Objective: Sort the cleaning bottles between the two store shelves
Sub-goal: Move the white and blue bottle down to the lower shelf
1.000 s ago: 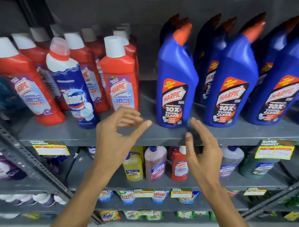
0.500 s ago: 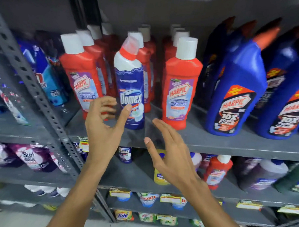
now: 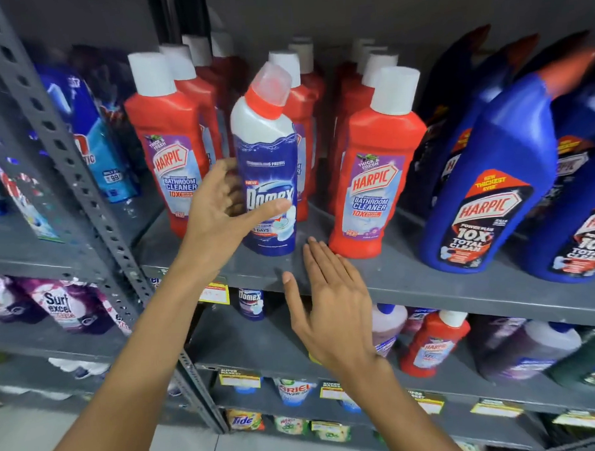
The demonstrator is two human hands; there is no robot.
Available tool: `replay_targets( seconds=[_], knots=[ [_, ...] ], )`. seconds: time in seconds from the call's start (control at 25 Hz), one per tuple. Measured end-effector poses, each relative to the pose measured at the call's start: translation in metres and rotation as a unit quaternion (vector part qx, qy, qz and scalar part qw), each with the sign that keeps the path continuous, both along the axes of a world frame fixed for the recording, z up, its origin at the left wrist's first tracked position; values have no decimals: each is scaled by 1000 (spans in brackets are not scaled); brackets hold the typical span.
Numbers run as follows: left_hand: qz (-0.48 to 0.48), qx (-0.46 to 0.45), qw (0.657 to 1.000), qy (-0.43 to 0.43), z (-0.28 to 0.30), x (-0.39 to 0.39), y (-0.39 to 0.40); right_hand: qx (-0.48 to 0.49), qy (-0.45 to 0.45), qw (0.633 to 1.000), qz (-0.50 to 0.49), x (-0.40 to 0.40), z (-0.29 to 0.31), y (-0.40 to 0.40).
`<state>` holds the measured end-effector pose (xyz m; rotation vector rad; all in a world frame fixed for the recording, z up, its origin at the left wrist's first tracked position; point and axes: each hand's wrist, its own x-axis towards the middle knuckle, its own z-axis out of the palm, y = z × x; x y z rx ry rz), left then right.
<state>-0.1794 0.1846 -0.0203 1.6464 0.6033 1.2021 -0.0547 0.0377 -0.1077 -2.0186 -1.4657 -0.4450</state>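
A blue-and-white Domex bottle [image 3: 268, 165] with a red collar stands upright on the upper grey shelf [image 3: 428, 281], among red Harpic bathroom cleaner bottles [image 3: 377, 174]. My left hand [image 3: 217, 211] is around its lower left side, thumb across the label and fingers behind it, not clearly closed. My right hand [image 3: 330, 305] is open and flat, fingers together, just below and right of the bottle's base, at the shelf's front edge. Another small Domex bottle [image 3: 251, 304] stands on the lower shelf.
Blue Harpic 10X bottles [image 3: 485, 190] fill the upper shelf's right side. More red Harpic bottles [image 3: 166, 142] stand left of the Domex. A perforated grey upright [image 3: 68, 160] separates a left bay with detergent pouches [image 3: 67, 303]. The lower shelf carries mixed bottles [image 3: 434, 342].
The view has shifted left and closer to the shelf. My left hand has reached forward from below the shelf edge to the Domex bottle. My right hand has followed leftward beneath it.
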Motion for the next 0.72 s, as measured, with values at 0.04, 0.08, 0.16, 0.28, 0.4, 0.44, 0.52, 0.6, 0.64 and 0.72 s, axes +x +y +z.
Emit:
replay_targets(
  seconds=[0.04,0.08,0.16,0.28,0.4,0.44,0.52,0.6,0.64,0.72],
  knots=[
    [-1,-4,999,-34,3,-7,-7,0,-1,1000,0,0,-1,0],
    [-6,1,998,-65,6,-16,-15,-2,-3,1000,1,1,-2,1],
    [-23,26,995,-89,14,-44,-32,-4,-16,1000,3,4,-4,2],
    [-29,8,999,-34,8,-91,-61,-1,-32,999,11,7,-5,3],
    [-34,-14,994,99,-43,-118,-86,1,-46,999,10,7,-6,2],
    [-34,-43,990,130,-65,-122,-89,-2,-48,999,10,6,-7,3],
    [-30,-102,982,155,-105,-127,-90,-8,-53,999,7,5,-7,3],
    [-22,-136,971,195,-143,-124,-78,-8,-59,998,6,5,-3,5],
    [-14,-143,966,215,-161,-122,-69,-8,-60,998,6,4,-2,7],
    [14,-163,959,231,-192,-111,-51,-9,-55,998,-1,2,-1,9]
  ],
)
